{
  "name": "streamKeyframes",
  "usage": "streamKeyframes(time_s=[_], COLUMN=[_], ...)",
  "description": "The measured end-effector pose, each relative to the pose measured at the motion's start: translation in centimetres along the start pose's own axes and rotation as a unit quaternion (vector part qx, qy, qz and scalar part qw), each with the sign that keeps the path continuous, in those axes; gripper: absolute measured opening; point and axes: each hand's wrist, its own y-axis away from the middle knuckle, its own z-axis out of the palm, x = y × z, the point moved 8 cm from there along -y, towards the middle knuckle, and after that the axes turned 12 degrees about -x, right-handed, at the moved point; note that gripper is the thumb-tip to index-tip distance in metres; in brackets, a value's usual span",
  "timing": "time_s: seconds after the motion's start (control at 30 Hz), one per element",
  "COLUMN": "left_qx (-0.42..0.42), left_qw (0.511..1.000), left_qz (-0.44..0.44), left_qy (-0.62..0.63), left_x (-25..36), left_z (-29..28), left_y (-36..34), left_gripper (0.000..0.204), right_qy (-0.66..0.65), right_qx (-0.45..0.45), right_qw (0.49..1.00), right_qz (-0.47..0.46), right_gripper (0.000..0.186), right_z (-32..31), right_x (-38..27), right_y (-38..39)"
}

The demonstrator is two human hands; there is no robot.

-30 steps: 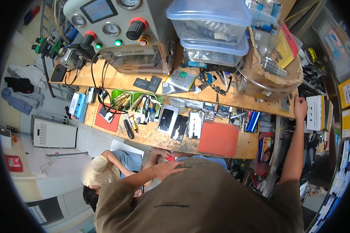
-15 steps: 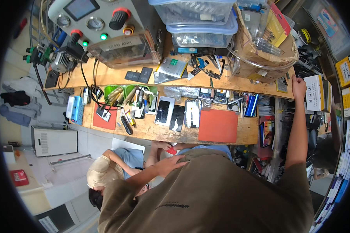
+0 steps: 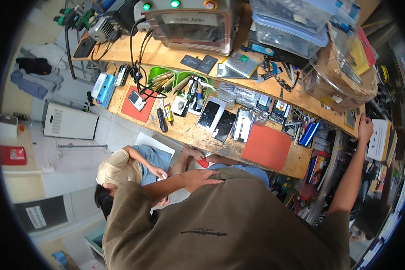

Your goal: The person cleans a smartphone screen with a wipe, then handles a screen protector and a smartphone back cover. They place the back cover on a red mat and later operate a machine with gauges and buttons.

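Observation:
My right hand (image 3: 364, 128) is closed on the right end of the upper wooden shelf (image 3: 349, 120), beside a white-and-yellow box (image 3: 377, 135). My left hand (image 3: 198, 180) rests at my waist on my olive shirt (image 3: 225, 216), fingers stretched out. In front of me the lower bench (image 3: 135, 129) holds a red mat (image 3: 265, 148), several phones (image 3: 209, 114), a second red mat (image 3: 132, 110) under cables and a phone, green trays (image 3: 162, 76) of tools, and loose pens and parts (image 3: 308, 135).
A machine (image 3: 191, 33) with lit buttons, clear bins (image 3: 288, 33) and a cardboard box (image 3: 335, 90) stand on the upper shelf. A person (image 3: 119, 166) in a cream top sits low at left, hands near a small object. Clothes (image 3: 36, 76) lie at far left.
The view has tilted and shifted, so the bench and shelf sit further right and at a steeper slant. Both my hands keep their places on the shelf end and at my waist.

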Motion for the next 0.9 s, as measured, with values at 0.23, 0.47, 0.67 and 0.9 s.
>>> streamKeyframes(time_s=[0.23,0.47,0.67,0.9], left_qx=[-0.035,-0.021,-0.055,0.004], left_qw=[0.997,0.996,0.992,0.998], left_qz=[0.016,0.002,-0.009,0.01], left_qy=[-0.061,-0.087,-0.11,-0.065], left_x=[-0.8,0.0,-0.5,0.8], left_z=[1.0,1.3,2.2,2.3], left_y=[0.0,0.6,0.9,2.1], left_gripper=[0.09,0.099,0.097,0.094], right_qy=[0.016,0.027,0.009,0.001], right_qx=[-0.029,-0.011,-0.024,0.012], right_qw=[0.999,0.999,0.999,0.999], right_qz=[-0.022,-0.032,-0.026,-0.042], right_gripper=[0.055,0.057,0.055,0.056], right_z=[0.3,0.1,0.1,-0.1], right_x=[0.1,-0.3,-0.3,-0.5], right_y=[-0.6,0.0,-0.1,0.8])
